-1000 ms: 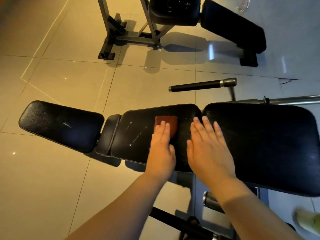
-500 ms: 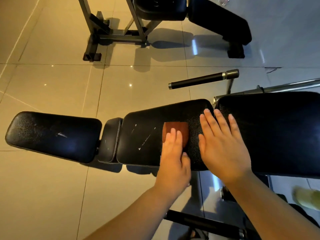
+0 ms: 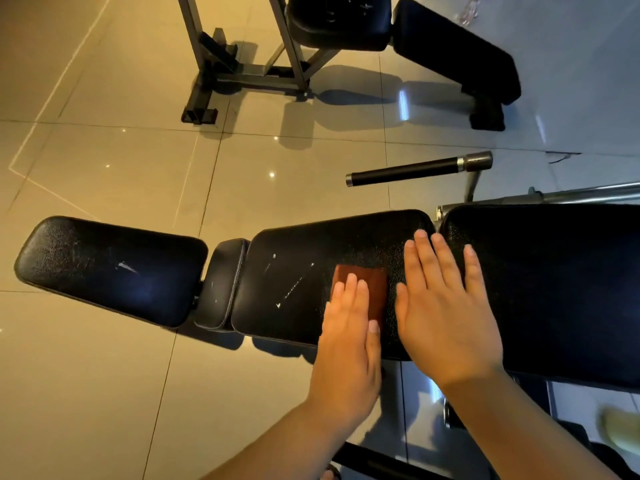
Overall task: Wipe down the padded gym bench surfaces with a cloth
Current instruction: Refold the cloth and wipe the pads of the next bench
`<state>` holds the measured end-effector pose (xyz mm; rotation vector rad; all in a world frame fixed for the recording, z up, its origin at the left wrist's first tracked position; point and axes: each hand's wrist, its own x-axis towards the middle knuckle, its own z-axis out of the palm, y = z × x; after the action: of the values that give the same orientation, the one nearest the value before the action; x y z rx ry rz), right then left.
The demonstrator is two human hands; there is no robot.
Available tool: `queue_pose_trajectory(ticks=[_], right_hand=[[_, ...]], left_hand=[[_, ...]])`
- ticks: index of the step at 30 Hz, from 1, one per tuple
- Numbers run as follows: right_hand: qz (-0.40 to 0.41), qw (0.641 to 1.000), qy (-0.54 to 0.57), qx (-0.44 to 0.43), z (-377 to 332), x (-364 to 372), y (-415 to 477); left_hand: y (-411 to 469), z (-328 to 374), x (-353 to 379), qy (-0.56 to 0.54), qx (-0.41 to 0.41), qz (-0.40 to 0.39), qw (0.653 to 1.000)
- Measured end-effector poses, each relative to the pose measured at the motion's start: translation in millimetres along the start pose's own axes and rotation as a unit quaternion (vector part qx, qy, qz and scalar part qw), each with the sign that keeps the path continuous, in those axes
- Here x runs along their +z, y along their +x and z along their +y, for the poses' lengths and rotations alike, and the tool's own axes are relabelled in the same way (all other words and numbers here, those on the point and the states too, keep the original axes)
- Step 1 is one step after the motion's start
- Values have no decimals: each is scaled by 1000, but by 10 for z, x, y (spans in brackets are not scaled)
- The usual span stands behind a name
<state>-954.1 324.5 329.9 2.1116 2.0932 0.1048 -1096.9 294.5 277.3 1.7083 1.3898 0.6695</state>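
On the black gym bench, the end pad (image 3: 110, 268) at far left and the scuffed middle pad (image 3: 294, 282) are still waiting for the rust-brown cloth (image 3: 372, 289). The cloth is lying flat on the middle pad's right half. The left hand (image 3: 349, 341) is pressing it down, fingers straight and held together, likely to keep the whole cloth in contact. The right hand (image 3: 446, 313) is lying flat, fingers slightly spread, bridging the seam to the large pad (image 3: 554, 289), apparently as a brace. Over the past second the cloth has been sliding from the pad's far edge toward the near one.
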Motion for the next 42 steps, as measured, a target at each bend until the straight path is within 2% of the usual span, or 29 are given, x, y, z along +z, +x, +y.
queue_pose_trajectory(ticks=[5, 7, 13, 19, 24, 29, 34, 39, 42], right_hand=[[5, 1000, -2, 2, -114, 24, 81], [-3, 1000, -4, 9, -148, 37, 103], [-22, 999, 1, 42, -290, 43, 150], [-14, 996, -9, 87, -502, 105, 266], [1, 997, -21, 68, -464, 131, 241], [0, 996, -37, 82, -518, 134, 258], [1, 995, -53, 88, -539, 149, 271], [-2, 992, -59, 110, -559, 180, 279], [10, 992, -64, 106, -560, 177, 265]], left_hand=[[900, -47, -38, 34, -64, 22, 997], [1031, -16, -3, 57, -60, 31, 996], [241, -173, -89, 50, -2, 0, 999], [893, -307, -185, 79, 14, -11, 997], [569, -403, -254, 68, 47, -46, 996], [454, -826, -495, 124, 109, -105, 981], [751, -689, -381, 108, 67, -52, 991], [225, -831, -339, 131, 101, -47, 985], [448, -858, -373, 108, 107, -65, 986]])
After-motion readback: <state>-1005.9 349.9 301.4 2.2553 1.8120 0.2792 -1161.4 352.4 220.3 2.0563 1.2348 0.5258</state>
